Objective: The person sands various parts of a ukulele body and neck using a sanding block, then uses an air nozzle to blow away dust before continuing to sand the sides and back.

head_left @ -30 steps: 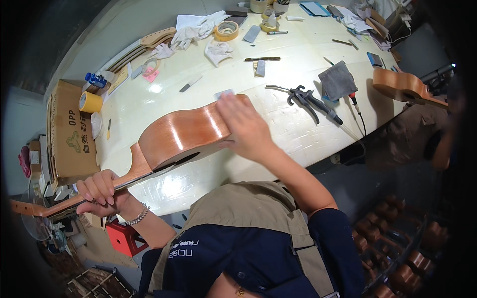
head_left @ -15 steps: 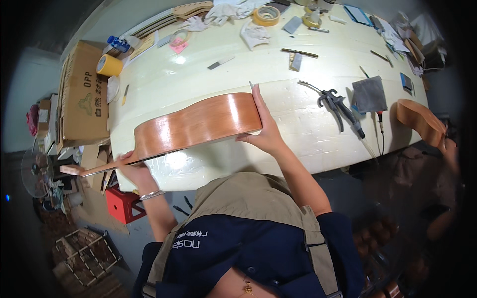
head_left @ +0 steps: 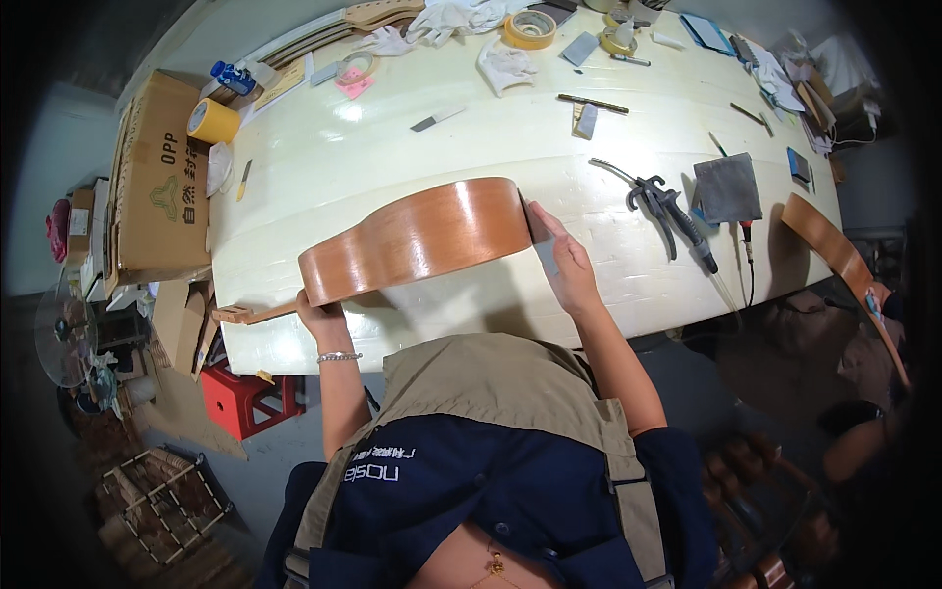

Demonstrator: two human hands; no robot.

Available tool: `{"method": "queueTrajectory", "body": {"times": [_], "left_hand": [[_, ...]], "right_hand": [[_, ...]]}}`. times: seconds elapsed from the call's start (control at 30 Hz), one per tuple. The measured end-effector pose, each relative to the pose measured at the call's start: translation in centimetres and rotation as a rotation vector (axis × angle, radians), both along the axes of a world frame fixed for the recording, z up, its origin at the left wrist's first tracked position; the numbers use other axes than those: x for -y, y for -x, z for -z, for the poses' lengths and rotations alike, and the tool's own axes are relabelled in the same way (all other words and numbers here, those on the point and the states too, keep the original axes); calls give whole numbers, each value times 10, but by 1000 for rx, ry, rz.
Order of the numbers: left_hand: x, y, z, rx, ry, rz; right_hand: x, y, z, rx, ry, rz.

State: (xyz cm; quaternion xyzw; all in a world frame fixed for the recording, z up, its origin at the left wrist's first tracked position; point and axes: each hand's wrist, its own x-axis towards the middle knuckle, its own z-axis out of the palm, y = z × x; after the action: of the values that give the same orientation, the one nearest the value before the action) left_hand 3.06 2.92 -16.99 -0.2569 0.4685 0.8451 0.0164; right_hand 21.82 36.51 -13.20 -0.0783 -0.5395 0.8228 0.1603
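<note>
A glossy brown wooden ukulele [head_left: 422,231] is held above the near part of the table, its side turned up and its headstock [head_left: 233,314] pointing left. My left hand [head_left: 321,316] is closed round the neck where it meets the body. At the rounded right end, my right hand [head_left: 571,270] holds a flat grey piece [head_left: 539,230] against or close beside the wood. Whether that piece touches the body, I cannot tell. The ukulele's lower face is turned away from view.
An air blow gun [head_left: 675,221] and a dark grey square pad [head_left: 727,187] lie right. A knife-like blade [head_left: 437,119], tape rolls [head_left: 530,29] and gloves [head_left: 507,67] lie farther back. A cardboard box [head_left: 162,182] stands left. At far right another person holds a curved wooden instrument [head_left: 834,250].
The ukulele's neck end has shifted right, along with my left hand. My right hand has moved off the body's rounded end, slightly right and nearer, and the grey piece now shows more.
</note>
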Motion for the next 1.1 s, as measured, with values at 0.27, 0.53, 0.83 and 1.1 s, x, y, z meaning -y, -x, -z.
{"method": "queueTrajectory", "body": {"times": [0.27, 0.53, 0.83, 1.1], "left_hand": [[-21, 4, 0, 101, -44, -12], [-13, 14, -6, 249, -106, 9], [-36, 10, -29, 185, 146, 208], [-38, 21, -24, 49, 257, 402]], "right_hand": [[62, 61, -119, 9, -1442, 302], [92, 100, -126, 106, -2044, -62], [-9, 38, -28, 95, -687, 232], [74, 79, -119, 20, -1788, 50]]}}
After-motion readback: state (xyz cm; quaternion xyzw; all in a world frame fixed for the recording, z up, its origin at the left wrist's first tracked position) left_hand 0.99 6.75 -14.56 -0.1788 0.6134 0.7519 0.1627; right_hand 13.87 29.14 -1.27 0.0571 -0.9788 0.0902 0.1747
